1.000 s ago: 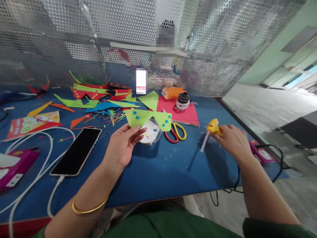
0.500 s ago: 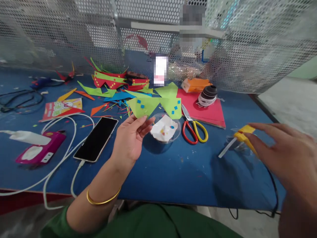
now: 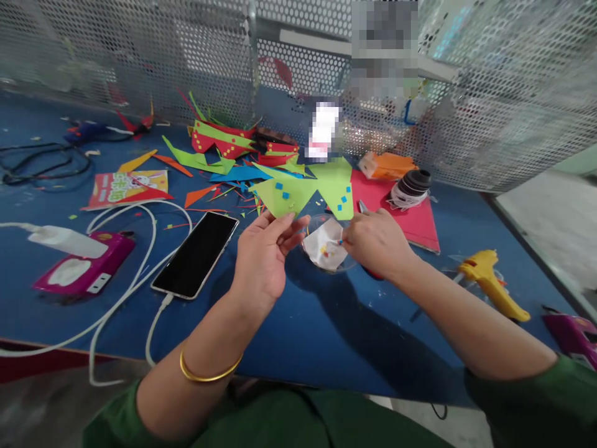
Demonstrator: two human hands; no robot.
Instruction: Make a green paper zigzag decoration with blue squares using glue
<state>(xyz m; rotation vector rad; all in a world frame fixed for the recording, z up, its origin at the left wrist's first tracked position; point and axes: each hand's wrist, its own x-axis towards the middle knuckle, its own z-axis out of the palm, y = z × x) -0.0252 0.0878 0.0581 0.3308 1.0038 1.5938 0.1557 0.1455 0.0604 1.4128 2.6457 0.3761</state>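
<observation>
My left hand [image 3: 263, 258] pinches the lower edge of a light-green paper cutout [image 3: 298, 191] between thumb and fingers. Several small blue squares are stuck on its two wings, and a small shiny spot shows on the left wing. At a clear plastic bowl [image 3: 344, 267] lined with white paper [image 3: 321, 239], my right hand [image 3: 373, 239] is closed, with a small blue paper piece [image 3: 341, 242] at its fingertips. Yellow and red bits lie in the bowl. Scissors [image 3: 362, 206] are mostly hidden under my right hand. The yellow glue gun [image 3: 487, 280] lies on the table to the right.
A black phone [image 3: 196, 255] with a white cable and a purple power strip [image 3: 86, 264] sit at the left. Coloured paper scraps [image 3: 196, 158] cover the back. A dark bottle [image 3: 410, 190] stands on red sheets [image 3: 426, 233] before a perforated metal screen [image 3: 209, 56].
My right hand has let go of the glue gun, which now lies on the table, and has moved left to the bowl. The left hand still holds the green cutout. The view has shifted slightly.
</observation>
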